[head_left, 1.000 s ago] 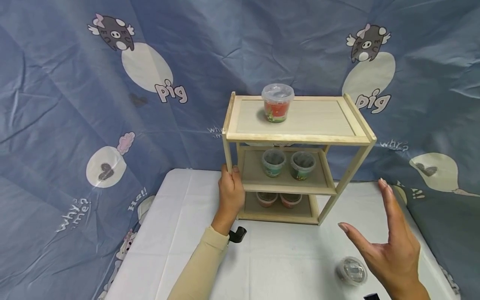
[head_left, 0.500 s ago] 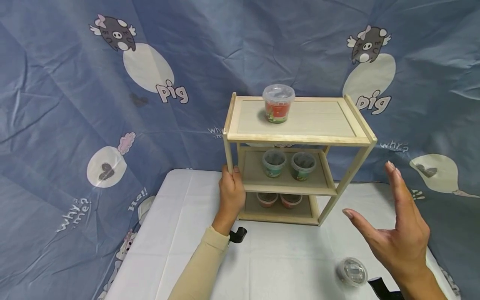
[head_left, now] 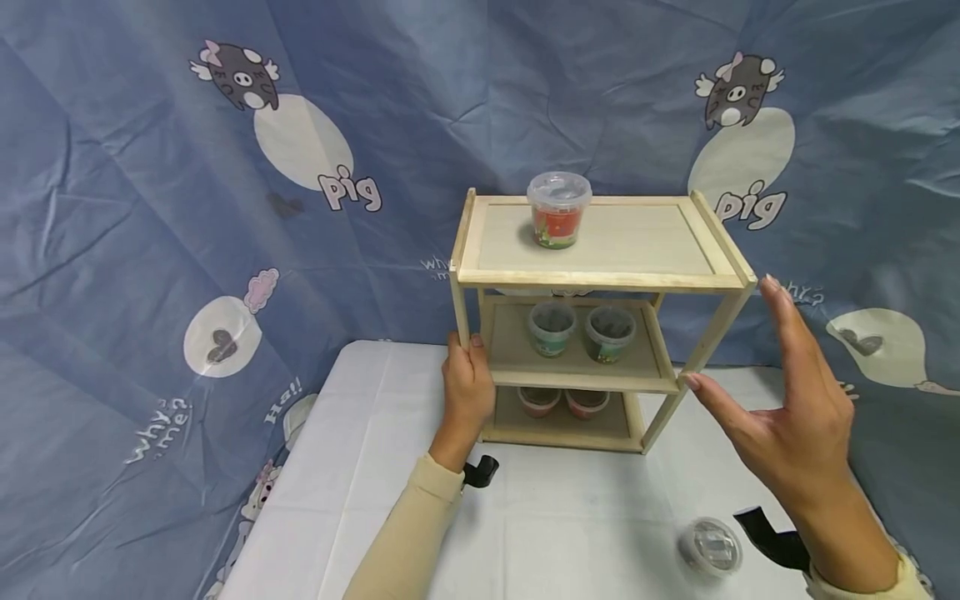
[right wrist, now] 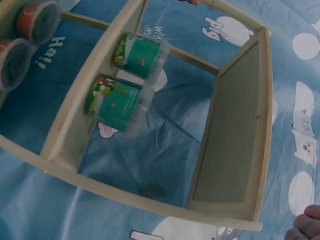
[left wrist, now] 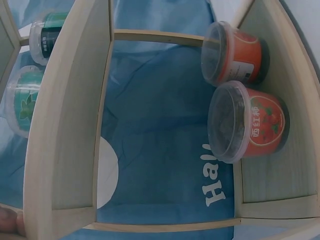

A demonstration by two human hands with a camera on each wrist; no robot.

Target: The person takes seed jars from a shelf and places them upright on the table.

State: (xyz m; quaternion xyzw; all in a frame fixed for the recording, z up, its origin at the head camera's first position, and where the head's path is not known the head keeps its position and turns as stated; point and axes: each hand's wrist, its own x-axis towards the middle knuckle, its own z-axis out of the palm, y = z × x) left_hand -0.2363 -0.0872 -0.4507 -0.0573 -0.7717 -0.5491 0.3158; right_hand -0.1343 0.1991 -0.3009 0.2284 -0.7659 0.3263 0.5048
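Observation:
A small wooden three-tier shelf [head_left: 652,242] stands on a white cloth. My left hand [head_left: 467,396] grips its left front post at middle-tier height. On the shelf's right, my right hand [head_left: 798,421] is spread, thumb apart from the fingers. The thumb tip is by the right front post; whether it touches cannot be told. A lidded cup with a red label [head_left: 557,225] sits on the top tier. Two green-labelled cups [head_left: 552,340] [right wrist: 120,102] stand on the middle tier. Two red-labelled cups [left wrist: 265,122] are on the bottom tier, partly hidden from the head view.
A clear-lidded cup [head_left: 711,547] stands on the white cloth [head_left: 577,533] at the front right, near the right wrist's black camera mount [head_left: 772,537]. A blue curtain [head_left: 420,100] with pig prints hangs close behind the shelf.
My right hand has moved up and forward, bringing its thumb near the shelf's right post. The left hand keeps its grip on the left post. The head view has shifted slightly.

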